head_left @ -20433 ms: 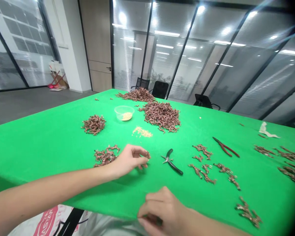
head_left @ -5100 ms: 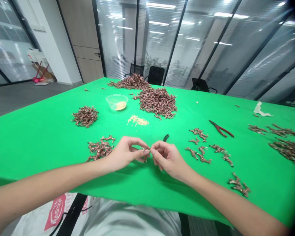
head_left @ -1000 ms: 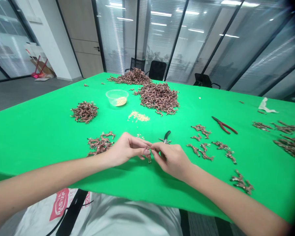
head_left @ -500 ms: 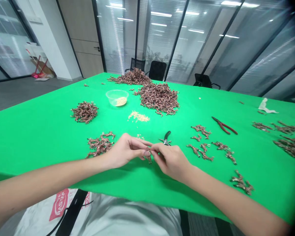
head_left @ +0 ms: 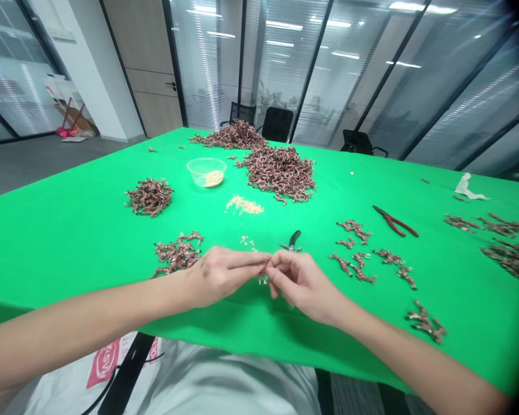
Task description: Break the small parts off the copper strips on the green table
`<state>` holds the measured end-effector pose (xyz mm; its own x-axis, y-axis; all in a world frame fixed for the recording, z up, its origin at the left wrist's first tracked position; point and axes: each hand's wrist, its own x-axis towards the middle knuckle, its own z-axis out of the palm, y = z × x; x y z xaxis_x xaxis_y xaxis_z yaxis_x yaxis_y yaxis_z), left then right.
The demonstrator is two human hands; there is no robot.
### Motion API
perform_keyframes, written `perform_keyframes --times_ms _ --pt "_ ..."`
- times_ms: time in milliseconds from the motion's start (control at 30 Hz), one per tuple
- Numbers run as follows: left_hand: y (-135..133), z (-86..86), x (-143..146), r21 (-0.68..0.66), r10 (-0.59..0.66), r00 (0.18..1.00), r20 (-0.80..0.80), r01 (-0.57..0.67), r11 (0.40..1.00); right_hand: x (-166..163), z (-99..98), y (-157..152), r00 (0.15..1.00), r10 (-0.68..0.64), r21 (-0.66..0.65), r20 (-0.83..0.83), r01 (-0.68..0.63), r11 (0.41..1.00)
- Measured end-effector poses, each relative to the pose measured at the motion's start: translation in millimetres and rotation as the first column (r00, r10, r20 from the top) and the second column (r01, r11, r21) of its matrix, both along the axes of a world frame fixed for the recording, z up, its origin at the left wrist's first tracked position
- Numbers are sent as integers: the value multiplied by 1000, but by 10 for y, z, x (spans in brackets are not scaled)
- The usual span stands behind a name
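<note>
My left hand (head_left: 220, 276) and my right hand (head_left: 300, 282) meet over the near part of the table. Between their fingertips is a small brown animal-shaped figurine (head_left: 263, 280), mostly covered by the fingers. The left hand is turned back upward, its fingers straight and pressed together. On the right, thumb and forefinger pinch at the figurine's end. Just behind the hands lie small pliers (head_left: 293, 242) with a dark handle. Beside my left wrist sits a small heap of similar figurines (head_left: 176, 253). A few pale gold bits (head_left: 247, 242) lie just beyond the fingers.
Further back are a clear plastic bowl (head_left: 199, 168) holding gold bits, a loose scatter of gold bits (head_left: 244, 204), a large figurine pile (head_left: 281, 173) and a smaller pile (head_left: 150, 197). To the right lie red-handled pliers (head_left: 395, 221), figurine clusters (head_left: 358, 231) and a white scrap (head_left: 469, 187).
My left hand has rolled over so its back faces up and its fingers are straighter. The figurine is more hidden now. My right hand has shifted only slightly.
</note>
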<state>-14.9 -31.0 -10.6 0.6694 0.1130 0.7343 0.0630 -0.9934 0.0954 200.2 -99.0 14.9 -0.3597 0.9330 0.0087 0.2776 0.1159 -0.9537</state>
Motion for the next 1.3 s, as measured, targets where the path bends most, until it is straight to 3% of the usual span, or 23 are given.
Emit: perform_keyframes --times_ms 100,267,333,467,533,600,667,733,800,867,933,1000,1067,1167,1300 --pt "-23 74 8 123 -31 999 -36 35 992 28 14 44 988 28 -254 -154 -67 965" --pt "-82 178 56 249 -51 997 -64 66 966 109 2 127 956 96 -420 -276 -209 883" --pt "-76 159 55 235 -42 997 -72 58 970 120 5 133 958 111 -426 -264 -219 878" --pt "-31 62 48 -26 10 999 -52 -11 1000 106 20 118 980 54 -344 -194 -119 931" --pt "-22 43 63 -222 13 1000 -22 -17 975 99 19 118 986 13 -314 -165 -65 947" --pt "-29 64 88 -427 11 1000 -23 -20 904 97 11 125 991 -11 -301 -132 -30 953" --pt "-44 107 116 -610 2 998 -57 -36 791 100 -5 134 996 -24 -278 -84 -1 960" --pt "-55 139 141 -768 5 997 -73 -59 638 107 -31 137 999 -54 -178 -1 53 983" --pt "-53 142 163 -888 13 999 -41 -42 458 118 -71 134 987 -102 45 124 97 994" --pt "-40 119 179 -953 11 1000 12 8 302 134 -124 129 952 -158 332 264 64 941" --pt "-22 89 189 -975 1 999 46 45 220 148 -181 128 902 -209 537 377 -29 843" --pt "-5 67 192 -975 -23 998 52 55 216 157 -226 131 866 -247 633 435 -99 768" --pt "5 58 188 -968 -51 998 45 56 246 158 -251 136 845 -266 670 465 -139 730" --pt "11 53 178 -961 -73 997 33 52 271 153 -255 140 824 -279 694 493 -179 697" --pt "16 42 176 -966 -85 996 37 57 251 153 -253 145 807 -296 698 511 -189 690"
